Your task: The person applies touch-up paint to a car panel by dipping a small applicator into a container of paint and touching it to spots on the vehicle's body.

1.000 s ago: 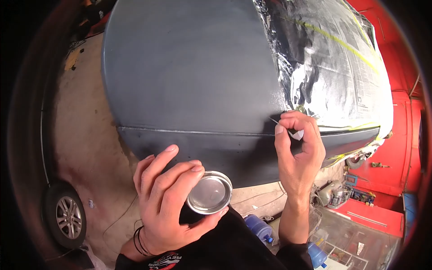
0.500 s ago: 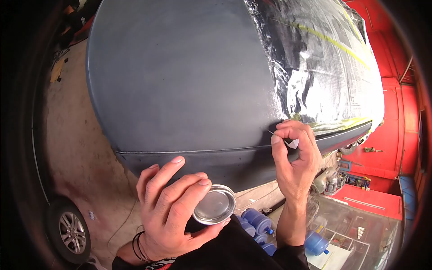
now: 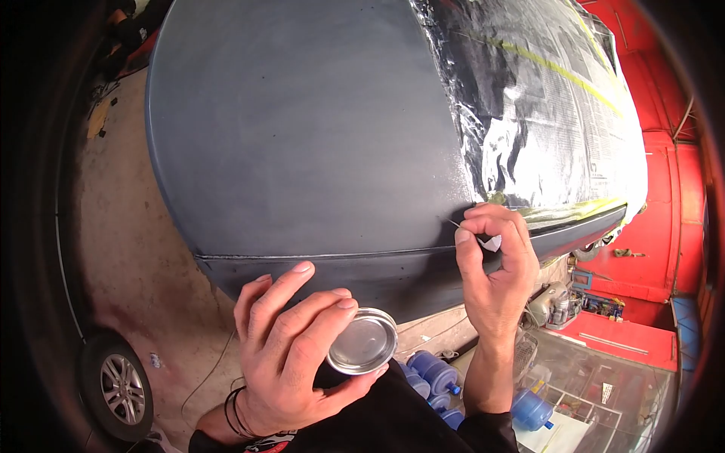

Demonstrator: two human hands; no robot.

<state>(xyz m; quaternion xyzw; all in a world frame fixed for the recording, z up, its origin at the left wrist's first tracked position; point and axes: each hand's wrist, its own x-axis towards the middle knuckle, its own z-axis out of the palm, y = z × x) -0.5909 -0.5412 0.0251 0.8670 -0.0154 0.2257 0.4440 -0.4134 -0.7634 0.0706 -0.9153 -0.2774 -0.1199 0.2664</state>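
Note:
My left hand point(image 3: 291, 355) grips a small round metal tin point(image 3: 365, 343) between thumb and fingertips, its shallow shiny face turned up towards me. The other fingers of that hand are spread in front of the car's side. Thumb and forefinger of my right hand point(image 3: 498, 275) pinch a thin needle-like tool point(image 3: 453, 222), whose tip points left over the dark grey car panel point(image 3: 302, 143). A small white scrap point(image 3: 492, 243) shows inside the curl of those fingers. The right hand is over the panel seam point(image 3: 362, 254), close to the masked glass. Whether the tip touches the surface, I cannot tell.
Plastic film and newspaper point(image 3: 529, 128) with yellow tape point(image 3: 559, 69) cover the glass. Blue water jugs point(image 3: 432, 370) stand on the floor below. A wheel point(image 3: 117, 386) is at lower left, and a red wall point(image 3: 649, 234) rises at right.
My left hand and the tin have shifted very slightly right. The right hand keeps its pinch in nearly the same place.

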